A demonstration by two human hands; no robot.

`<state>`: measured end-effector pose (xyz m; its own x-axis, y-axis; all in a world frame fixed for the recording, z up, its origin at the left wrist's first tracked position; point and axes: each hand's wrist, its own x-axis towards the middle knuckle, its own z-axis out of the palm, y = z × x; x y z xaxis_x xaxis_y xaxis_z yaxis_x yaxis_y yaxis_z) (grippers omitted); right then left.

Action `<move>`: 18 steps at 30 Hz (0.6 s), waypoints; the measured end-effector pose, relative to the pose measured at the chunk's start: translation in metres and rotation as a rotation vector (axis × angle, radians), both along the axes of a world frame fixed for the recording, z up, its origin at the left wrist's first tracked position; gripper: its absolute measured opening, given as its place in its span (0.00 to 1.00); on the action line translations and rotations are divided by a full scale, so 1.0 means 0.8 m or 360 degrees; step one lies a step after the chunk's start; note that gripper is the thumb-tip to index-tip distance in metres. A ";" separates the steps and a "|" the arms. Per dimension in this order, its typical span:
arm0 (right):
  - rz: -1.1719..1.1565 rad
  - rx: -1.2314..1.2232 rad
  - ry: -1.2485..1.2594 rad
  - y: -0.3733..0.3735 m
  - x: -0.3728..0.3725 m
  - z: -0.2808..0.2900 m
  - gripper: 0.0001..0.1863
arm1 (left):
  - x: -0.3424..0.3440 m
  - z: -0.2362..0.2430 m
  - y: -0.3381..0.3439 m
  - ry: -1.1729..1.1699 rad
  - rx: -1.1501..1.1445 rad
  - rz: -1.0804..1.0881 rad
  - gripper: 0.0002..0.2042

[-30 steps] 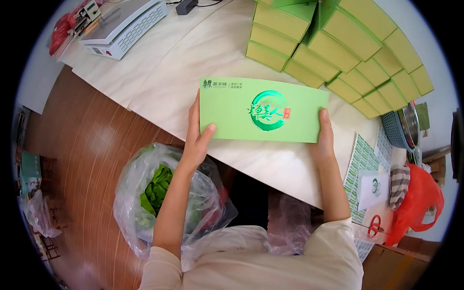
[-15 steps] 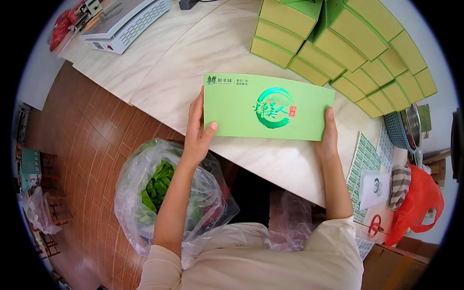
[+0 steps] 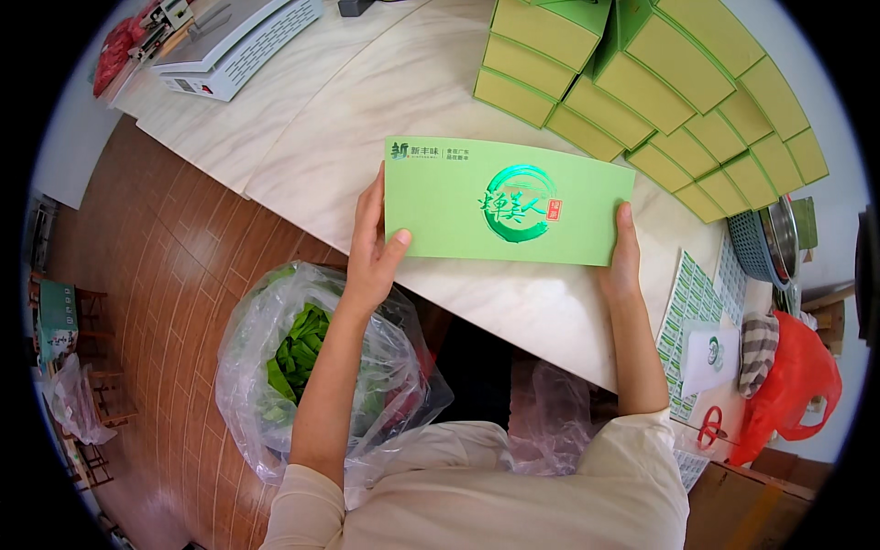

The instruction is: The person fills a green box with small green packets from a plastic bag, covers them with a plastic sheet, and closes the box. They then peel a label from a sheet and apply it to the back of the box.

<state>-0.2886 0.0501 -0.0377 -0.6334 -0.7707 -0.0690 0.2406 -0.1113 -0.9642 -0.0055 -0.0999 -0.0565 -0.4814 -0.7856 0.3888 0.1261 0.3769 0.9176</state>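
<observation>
- The left hand grips the left end of a green box, its thumb lying on the front face near the lower corner and its other fingers running up the left edge and partly behind.
- The right hand closes on the opposite end, one digit pointing up along the right edge; the remaining fingers are hidden behind the box.
- Each hand is opened only about as far as the box end it clasps, and the box is held between the two, its printed face toward the wearer and its long side nearly level.
- Both forearms reach up from pale sleeves; the left one slants to the right, the right one leans slightly to the left.
- Beyond the grip spreads the pale table; whether the box touches it cannot be told.
- Past the right hand rises a stack of similar boxes; below the left hand sits a clear bag with green leaves.
- Compared with a second ago, the hold is the same, while the view has shifted a little: the dark block beyond the grip is now cut by the top edge.
</observation>
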 end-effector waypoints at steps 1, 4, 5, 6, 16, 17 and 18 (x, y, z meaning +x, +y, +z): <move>0.0002 0.0006 0.0018 -0.001 0.001 -0.001 0.36 | 0.002 0.000 -0.001 -0.0008 -0.0002 0.0001 0.37; -0.0024 0.0030 0.0065 -0.004 0.008 0.004 0.36 | 0.006 -0.001 -0.004 -0.0031 -0.0013 0.0005 0.37; -0.0020 0.0019 0.0068 -0.004 0.008 0.002 0.36 | 0.007 0.000 -0.005 -0.0030 -0.0032 0.0011 0.36; -0.0021 0.0009 0.0074 -0.002 0.004 0.000 0.36 | 0.003 0.001 -0.004 -0.0025 -0.0050 0.0011 0.35; 0.0172 -0.0195 -0.0141 -0.025 0.002 -0.013 0.33 | 0.041 -0.073 -0.032 -0.0260 0.0346 0.0287 0.32; 0.0159 -0.0240 0.0075 -0.027 0.003 -0.001 0.32 | 0.025 -0.049 -0.028 -0.0103 0.0442 0.0215 0.32; 0.0193 -0.0299 0.0035 -0.024 -0.006 0.012 0.32 | 0.007 -0.026 -0.024 0.0061 0.0517 0.0172 0.31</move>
<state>-0.2934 0.0310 -0.0284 -0.5353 -0.8392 0.0957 0.2425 -0.2612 -0.9343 -0.0003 -0.1189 -0.0773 -0.3786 -0.9169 0.1261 0.1384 0.0786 0.9873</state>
